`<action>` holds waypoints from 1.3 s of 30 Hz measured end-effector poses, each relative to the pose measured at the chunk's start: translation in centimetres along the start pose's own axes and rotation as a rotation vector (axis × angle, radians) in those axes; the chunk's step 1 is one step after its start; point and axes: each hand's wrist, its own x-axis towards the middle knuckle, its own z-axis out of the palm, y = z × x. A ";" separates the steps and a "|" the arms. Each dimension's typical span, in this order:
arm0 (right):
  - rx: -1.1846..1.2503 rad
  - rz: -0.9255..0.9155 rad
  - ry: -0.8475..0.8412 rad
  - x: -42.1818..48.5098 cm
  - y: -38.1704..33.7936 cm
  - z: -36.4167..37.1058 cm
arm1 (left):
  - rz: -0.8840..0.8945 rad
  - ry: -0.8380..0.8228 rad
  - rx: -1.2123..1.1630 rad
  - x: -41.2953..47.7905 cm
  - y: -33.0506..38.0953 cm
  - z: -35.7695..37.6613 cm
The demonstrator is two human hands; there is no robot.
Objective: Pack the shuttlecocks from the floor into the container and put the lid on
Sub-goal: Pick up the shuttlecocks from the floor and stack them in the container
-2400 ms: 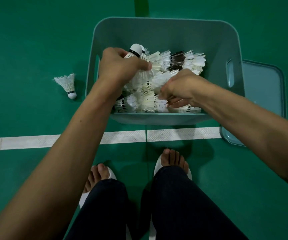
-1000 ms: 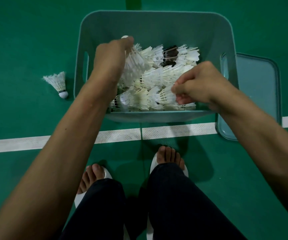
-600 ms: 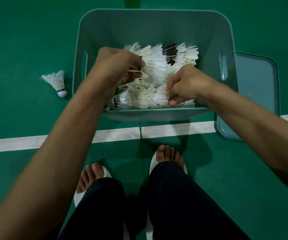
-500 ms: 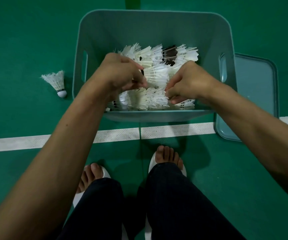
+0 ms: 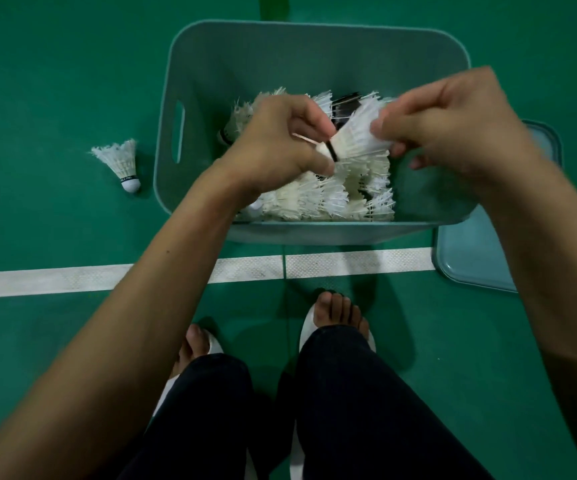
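One shuttlecock (image 5: 120, 162) lies left of the container (image 5: 280, 53).

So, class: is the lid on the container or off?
Off. The lid lies flat on the floor right of the container, whose top is open, with shuttlecocks showing inside.

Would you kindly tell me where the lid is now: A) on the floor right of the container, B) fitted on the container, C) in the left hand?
A: the lid lies flat on the green floor beside the right side of the container, which stands open.
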 end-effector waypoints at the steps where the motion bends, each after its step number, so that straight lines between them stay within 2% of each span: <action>1: -0.183 -0.016 0.065 0.0 0.4 -0.3 | 0.028 -0.017 0.113 0.1 -0.4 0.2; 3: -0.515 0.008 0.215 -0.1 1.0 -0.3 | 0.097 -0.043 0.435 0.5 -1.3 0.5; 4: -0.605 0.033 0.264 -0.1 1.4 0.0 | 0.119 -0.051 0.562 0.6 -1.7 0.6; 6: -0.647 0.077 0.272 -0.4 1.5 1.4 | 0.137 -0.084 0.673 0.8 -2.2 0.8; 9: -0.536 0.148 0.187 0.0 2.4 3.3 | 0.140 -0.128 0.683 1.1 -2.9 1.1; 15: 0.001 0.440 -0.091 0.5 2.3 4.5 | 0.175 -0.092 0.695 1.1 -3.5 0.6; 17: 0.064 0.472 -0.157 0.5 1.8 4.7 | 0.187 -0.076 0.720 1.3 -3.5 0.9; 21: -0.090 0.433 -0.181 1.2 1.4 5.4 | 0.175 -0.081 0.738 1.6 -3.6 1.2; 25: -0.414 0.279 -0.149 1.3 1.6 5.4 | 0.174 -0.093 0.685 0.6 -2.3 0.2; 27: -0.531 0.240 -0.141 1.3 1.6 4.7 | 0.254 0.000 0.639 -0.9 -1.1 -1.0; 29: -0.596 0.218 -0.084 1.2 1.4 3.6 | 0.384 0.230 0.468 -3.5 0.1 -2.3; 31: -0.620 0.160 0.041 0.8 1.2 2.7 | 0.514 0.620 0.209 -6.1 -0.6 -4.3; 32: -0.596 0.113 0.099 0.5 1.0 2.3 | 0.505 0.862 0.106 -7.0 -1.7 -5.5; 33: -0.556 0.060 0.146 0.2 0.7 2.1 | 0.442 1.084 0.037 -7.2 -3.7 -6.9; 34: -0.521 0.011 0.181 0.0 0.4 1.9 | 0.323 1.238 0.025 -6.9 -6.2 -8.4; 35: -0.496 -0.031 0.209 -0.2 0.1 1.8 | 0.130 1.285 0.104 -6.2 -8.9 -9.6; 37: -0.461 -0.083 0.251 -0.2 -0.2 2.0 | -0.291 1.091 0.344 -5.2 -14.2 -10.7; 39: -0.430 -0.121 0.282 0.0 -0.3 2.5 | -0.458 0.921 0.431 -4.2 -17.4 -10.7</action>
